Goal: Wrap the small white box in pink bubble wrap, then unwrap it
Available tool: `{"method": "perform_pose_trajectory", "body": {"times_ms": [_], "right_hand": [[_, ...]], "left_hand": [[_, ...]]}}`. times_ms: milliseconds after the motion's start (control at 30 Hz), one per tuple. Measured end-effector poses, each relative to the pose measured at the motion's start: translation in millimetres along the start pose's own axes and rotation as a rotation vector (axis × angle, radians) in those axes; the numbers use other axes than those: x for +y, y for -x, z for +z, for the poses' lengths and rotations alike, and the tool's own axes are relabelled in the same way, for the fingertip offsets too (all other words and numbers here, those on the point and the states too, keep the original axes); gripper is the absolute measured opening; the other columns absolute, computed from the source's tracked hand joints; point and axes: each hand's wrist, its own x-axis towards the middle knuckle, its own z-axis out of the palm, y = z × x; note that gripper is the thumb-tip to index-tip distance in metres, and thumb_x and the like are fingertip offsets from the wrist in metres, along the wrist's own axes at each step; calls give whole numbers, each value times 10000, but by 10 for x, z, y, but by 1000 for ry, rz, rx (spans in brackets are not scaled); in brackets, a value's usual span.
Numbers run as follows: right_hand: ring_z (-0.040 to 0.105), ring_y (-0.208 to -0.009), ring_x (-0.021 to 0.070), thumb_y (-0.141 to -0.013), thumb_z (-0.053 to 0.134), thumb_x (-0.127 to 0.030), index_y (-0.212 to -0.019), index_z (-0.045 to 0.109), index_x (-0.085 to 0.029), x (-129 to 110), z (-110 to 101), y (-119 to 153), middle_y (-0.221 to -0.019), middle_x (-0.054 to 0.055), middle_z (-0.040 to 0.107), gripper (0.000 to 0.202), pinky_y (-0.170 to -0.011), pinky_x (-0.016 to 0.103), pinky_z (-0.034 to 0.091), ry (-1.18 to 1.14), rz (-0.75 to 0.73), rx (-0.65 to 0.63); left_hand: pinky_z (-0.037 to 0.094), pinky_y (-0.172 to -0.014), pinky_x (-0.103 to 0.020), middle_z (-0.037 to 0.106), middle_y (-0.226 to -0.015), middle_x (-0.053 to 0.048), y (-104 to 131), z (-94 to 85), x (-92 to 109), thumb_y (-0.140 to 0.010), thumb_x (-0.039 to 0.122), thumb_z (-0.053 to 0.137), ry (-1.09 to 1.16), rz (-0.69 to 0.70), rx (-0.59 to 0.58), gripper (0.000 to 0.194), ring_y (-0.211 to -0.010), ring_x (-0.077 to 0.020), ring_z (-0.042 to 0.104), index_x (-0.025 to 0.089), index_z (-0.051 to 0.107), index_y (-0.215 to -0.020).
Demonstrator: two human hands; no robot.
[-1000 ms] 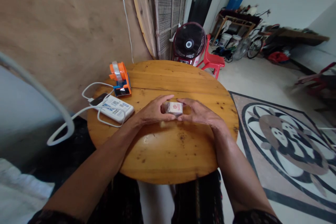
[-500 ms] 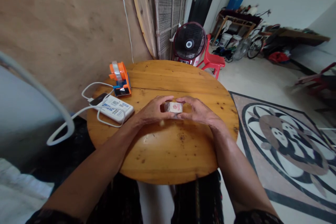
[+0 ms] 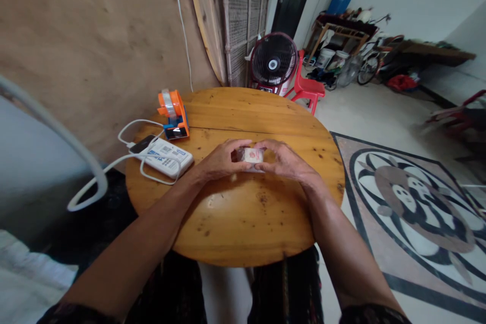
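Left hand [image 3: 220, 161] and right hand [image 3: 284, 159] pinch a small box [image 3: 253, 155] between curved fingers and thumbs; a tape dispenser [image 3: 175, 115] stands left on the table [image 3: 243, 217]

left hand [image 3: 220, 160] and right hand [image 3: 286, 159] hold a small red-printed box [image 3: 253, 155] between them over a round table [image 3: 235, 217], an orange tape dispenser [image 3: 183, 120] standing beyond

A round wooden bench [image 3: 243, 223] bears a tape dispenser [image 3: 178, 119]; in front of it lie a power bank [image 3: 167, 165] and cable [image 3: 156, 179].
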Motion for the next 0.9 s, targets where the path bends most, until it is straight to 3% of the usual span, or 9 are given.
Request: {"method": "perform_pose_trajectory", "body": {"times_ms": [167, 333, 533, 700, 800, 900], "right_hand": [[610, -1132, 256, -721, 767, -433, -1251, 583, -243, 63, 12, 3, -1243, 72, 646, 592, -973, 397, 460, -15, 4, 1], [645, -982, 220, -749, 742, -374, -1137, 640, -238, 13, 20, -6, -1101, 45, 695, 424, -874, 362, 488, 8, 18, -27], [639, -859, 195, -738, 747, -351, -1069, 653, -238, -53, 29, -12, -992, 24, 706, 363, -776, 322, 494, 14, 52, -30], [634, -1060, 245, -732, 761, -390, -1206, 612, -249, 46, 23, 11, -1168, 57, 675, 516, -931, 402, 495, -33, 37, -24], [561, -1232, 279, -702, 786, -455, -1322, 543, -262, 146, -12, 44, -1326, 80, 599, 693, -1066, 462, 429, -58, 32, -32], [565, -1241, 295, -690, 789, -483, -1340, 542, -276, 207, -32, 59, -1320, 73, 613, 725, -1077, 485, 428, -50, 74, -61]], "left_hand": [[458, -1000, -409, 607, -1304, -100, 0, 1, 27, -705, 429, 743, 4, 1, -2, 712, -1153, -271, 586, 199, 531, -1344], [487, -896, -358, 677, -1162, -69, 12, 2, 43, -748, 421, 709, 47, -2, -54, 535, -1008, -227, 629, 190, 623, -1223], [493, -813, -326, 687, -1082, -51, 30, 3, 43, -755, 383, 694, 78, -18, -70, 492, -925, -202, 628, 191, 626, -1204], [491, -886, -356, 672, -1127, -72, 9, 2, 35, -745, 382, 705, 64, 3, -53, 509, -984, -217, 625, 178, 619, -1203], [474, -961, -382, 619, -1255, -96, 0, -3, 31, -710, 403, 737, 39, 8, -28, 646, -1090, -246, 604, 184, 558, -1291], [454, -1011, -404, 567, -1346, -117, 7, -10, 40, -689, 422, 748, 6, -20, -21, 760, -1171, -274, 573, 174, 494, -1361]]}}
